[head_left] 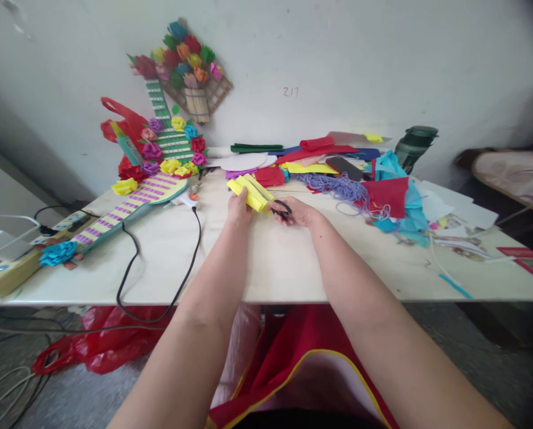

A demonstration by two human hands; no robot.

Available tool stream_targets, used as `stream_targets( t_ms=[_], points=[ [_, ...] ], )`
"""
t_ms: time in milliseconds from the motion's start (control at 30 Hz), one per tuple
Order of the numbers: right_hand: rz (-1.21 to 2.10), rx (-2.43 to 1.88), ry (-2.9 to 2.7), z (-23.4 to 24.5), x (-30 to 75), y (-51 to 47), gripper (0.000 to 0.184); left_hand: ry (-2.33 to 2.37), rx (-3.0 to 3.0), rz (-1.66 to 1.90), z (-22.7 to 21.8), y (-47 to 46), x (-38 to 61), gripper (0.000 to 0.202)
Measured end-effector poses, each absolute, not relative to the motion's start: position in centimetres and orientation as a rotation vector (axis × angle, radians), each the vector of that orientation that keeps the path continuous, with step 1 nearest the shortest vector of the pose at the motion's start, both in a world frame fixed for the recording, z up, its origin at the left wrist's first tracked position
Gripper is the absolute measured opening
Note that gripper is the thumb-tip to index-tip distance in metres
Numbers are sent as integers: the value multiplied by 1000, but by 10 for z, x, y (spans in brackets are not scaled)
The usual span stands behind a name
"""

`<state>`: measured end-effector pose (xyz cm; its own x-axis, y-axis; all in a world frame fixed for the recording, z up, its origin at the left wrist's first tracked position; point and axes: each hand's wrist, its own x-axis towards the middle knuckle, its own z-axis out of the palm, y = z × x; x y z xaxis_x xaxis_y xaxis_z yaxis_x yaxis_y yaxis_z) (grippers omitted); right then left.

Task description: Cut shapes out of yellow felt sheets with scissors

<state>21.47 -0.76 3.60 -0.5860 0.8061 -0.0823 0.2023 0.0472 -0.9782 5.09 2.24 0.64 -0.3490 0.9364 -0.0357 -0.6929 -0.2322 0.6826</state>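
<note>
Above the middle of the white table, my left hand (239,205) grips a folded piece of yellow crepe paper (252,193), its fingers closed round the near left end. My right hand (293,211) is closed on a pair of scissors (282,210) with black handles. The scissor blades lie along the yellow paper, pointing up and left; whether they are cutting it cannot be made out. Behind the hands are a red piece of paper (270,176) and stacked coloured sheets (317,156).
Left stands a flower-decorated board (172,143), with a glue gun (183,201) whose black cord (198,238) hangs over the front edge. A power strip (7,271) lies far left. Purple yarn (337,189), blue crepe paper (413,205) and a dark bottle (413,146) are on the right.
</note>
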Motion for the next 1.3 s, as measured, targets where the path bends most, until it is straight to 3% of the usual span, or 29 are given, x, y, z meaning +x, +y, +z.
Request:
stream_targets(
  t_ms=[467,1300],
  points=[
    [1626,-992,-1776,35,213,-6,36,781,503,1820,7,20,53,9],
    [1573,-1044,-1784,32,210,-3,22,806,512,1839,7,20,50,12]
  ],
)
